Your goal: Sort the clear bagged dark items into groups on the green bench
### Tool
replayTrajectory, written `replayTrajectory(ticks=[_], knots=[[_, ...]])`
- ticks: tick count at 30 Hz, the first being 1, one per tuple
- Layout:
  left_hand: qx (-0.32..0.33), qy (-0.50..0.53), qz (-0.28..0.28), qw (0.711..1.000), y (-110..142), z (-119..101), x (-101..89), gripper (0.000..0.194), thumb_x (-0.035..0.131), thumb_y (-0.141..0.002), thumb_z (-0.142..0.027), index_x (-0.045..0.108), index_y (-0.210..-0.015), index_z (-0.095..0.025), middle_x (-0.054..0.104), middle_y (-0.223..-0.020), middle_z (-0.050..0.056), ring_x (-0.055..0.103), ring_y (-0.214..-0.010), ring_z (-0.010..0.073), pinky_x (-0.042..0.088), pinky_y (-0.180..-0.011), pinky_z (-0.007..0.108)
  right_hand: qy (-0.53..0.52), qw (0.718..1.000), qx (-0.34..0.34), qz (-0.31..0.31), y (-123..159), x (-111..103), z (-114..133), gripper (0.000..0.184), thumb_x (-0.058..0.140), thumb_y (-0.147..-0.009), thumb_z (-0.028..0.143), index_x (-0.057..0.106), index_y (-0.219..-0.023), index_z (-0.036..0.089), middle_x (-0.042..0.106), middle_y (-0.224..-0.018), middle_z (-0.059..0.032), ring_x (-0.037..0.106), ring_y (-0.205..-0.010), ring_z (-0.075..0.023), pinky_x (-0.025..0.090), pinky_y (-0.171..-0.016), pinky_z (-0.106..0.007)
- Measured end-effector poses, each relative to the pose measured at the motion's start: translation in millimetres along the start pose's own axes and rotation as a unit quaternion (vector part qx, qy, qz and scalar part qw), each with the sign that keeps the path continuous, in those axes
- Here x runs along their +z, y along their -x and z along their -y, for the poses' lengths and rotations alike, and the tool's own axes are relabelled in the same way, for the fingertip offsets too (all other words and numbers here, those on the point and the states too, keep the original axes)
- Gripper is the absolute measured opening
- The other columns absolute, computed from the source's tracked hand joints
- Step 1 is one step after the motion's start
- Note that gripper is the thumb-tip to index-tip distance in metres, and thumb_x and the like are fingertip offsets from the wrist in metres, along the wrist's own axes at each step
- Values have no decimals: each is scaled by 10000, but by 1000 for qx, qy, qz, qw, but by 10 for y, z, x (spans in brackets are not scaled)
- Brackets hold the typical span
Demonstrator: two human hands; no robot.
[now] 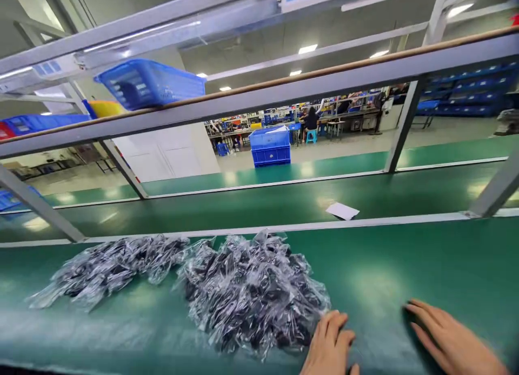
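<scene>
Larger heap: we see a heap of clear plastic bags (255, 294) with dark contents, lying on the green worktop (377, 267) in front of us, left of both hands. Its long axis runs aslant, from far left to near right, the near-right end toward our left hand (330, 345).
Single bags: we find them crumpled at many angles, so we cannot tell one shared direction.
Smaller pile: we have a flatter pile of similar bags (117, 264) to the left, its long axis running from near left to far right; its right end meets the heap or lies just beside it.
Left hand: our fingers are slightly spread, pointing away from us, at the heap's near-right edge; we cannot tell whether they press on it.
Right hand: our right hand (452, 337) is well apart from the left one and from the heap, empty, fingers extended leftward and away, just over or on the worktop.
White paper: we see a sheet (343, 211) beyond the pale rail (389, 220), farther off than the heap.
Shelf: we see a blue basket (152, 85) on it, above and beyond the bags.
Background: we see stacked blue crates (271, 146) and a seated person (311, 120).
</scene>
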State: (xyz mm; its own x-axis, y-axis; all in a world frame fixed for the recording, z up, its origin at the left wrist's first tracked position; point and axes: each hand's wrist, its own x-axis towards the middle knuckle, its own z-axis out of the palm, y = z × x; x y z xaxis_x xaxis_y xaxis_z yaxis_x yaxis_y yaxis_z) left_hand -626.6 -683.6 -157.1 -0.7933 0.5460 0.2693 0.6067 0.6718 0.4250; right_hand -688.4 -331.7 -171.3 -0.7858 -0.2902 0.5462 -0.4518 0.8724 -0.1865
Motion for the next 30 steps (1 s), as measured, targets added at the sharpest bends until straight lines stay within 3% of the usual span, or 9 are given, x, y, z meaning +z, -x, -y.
replayTrajectory(ticks=[3, 6, 9, 12, 16, 20, 25, 28, 30], knots=[[91, -94, -52, 990, 127, 7, -419, 626, 437, -992, -483, 336, -1546, -208, 257, -1697, 20, 195, -1581, 252, 375, -1291, 523, -43, 995, 6, 86, -381, 8, 965, 405, 406, -1017, 507, 628, -1237, 250, 701, -1239, -94, 695, -1095, -218, 628, -935, -384], [58, -196, -70, 976, 249, 269, -876, 634, 365, -1027, -432, 232, -1594, -182, 204, -1711, 59, 157, -1589, 302, 321, -1280, 633, -103, 987, -8, 120, -842, -2, 1799, 368, 351, -1052, 434, 556, -1300, 255, 638, -1312, -89, 629, -1193, -195, 563, -1040, -377], [-2, -208, -59, 976, 267, 623, -1231, 622, 376, -1018, -497, 362, -1533, -149, 298, -1674, 134, 216, -1567, 343, 279, -1286, 636, -144, 978, -39, 146, -1245, 75, 2222, 360, 389, -1047, 371, 483, -1378, 266, 553, -1398, -88, 540, -1290, -198, 493, -1128, -407], [4, -179, -27, 983, 185, 872, -1463, 595, 411, -1002, -535, 409, -1499, -208, 368, -1639, 102, 254, -1552, 309, 223, -1318, 570, -128, 973, -53, 187, -1526, 205, 2331, 368, 449, -1015, 294, 489, -1378, 244, 544, -1377, -103, 544, -1260, -243, 485, -1123, -474], [29, -158, -15, 987, 37, 1002, -1650, 570, 433, -999, -528, 403, -1486, -234, 435, -1585, 85, 318, -1512, 283, 238, -1311, 540, -95, 971, -49, 215, -1658, 272, 2341, 290, 469, -981, 233, 517, -1267, 248, 547, -1295, -82, 617, -1109, -250, 558, -970, -457], [19, -111, -16, 994, -27, 1034, -1708, 504, 501, -982, -499, 445, -1433, -279, 491, -1527, 35, 354, -1480, 253, 244, -1313, 529, -64, 973, -34, 221, -1508, 185, 2141, 179, 436, -992, 273, 473, -1165, 248, 549, -1206, -58, 633, -962, -235, 563, -816, -418], [4, -107, 14, 994, 9, 1028, -1675, 499, 521, -982, -379, 412, -1466, -317, 483, -1547, -3, 361, -1483, 255, 296, -1301, 562, -57, 966, 27, 250, -1283, -59, 1175, 229, 357, -1039, 407, 483, -1183, 281, 583, -1183, -42, 632, -910, -200, 527, -818, -397], [24, -145, 14, 989, 12, 1040, -1649, 489, 521, -982, -357, 431, -1460, -312, 508, -1536, -14, 404, -1466, 254, 365, -1274, 559, -36, 969, 77, 231, -1371, -214, 524, 282, 388, -1025, 392, 542, -1205, 238, 614, -1209, -85, 641, -1024, -222, 531, -902, -413], [52, -194, -14, 980, 4, 1100, -1614, 464, 528, -976, -361, 474, -1435, -315, 548, -1511, -33, 468, -1428, 246, 451, -1225, 534, 2, 975, 97, 200, -1491, -278, 303, 334, 431, -1002, 353, 588, -1213, 149, 638, -1223, -154, 631, -1106, -284, 529, -973, -471]])
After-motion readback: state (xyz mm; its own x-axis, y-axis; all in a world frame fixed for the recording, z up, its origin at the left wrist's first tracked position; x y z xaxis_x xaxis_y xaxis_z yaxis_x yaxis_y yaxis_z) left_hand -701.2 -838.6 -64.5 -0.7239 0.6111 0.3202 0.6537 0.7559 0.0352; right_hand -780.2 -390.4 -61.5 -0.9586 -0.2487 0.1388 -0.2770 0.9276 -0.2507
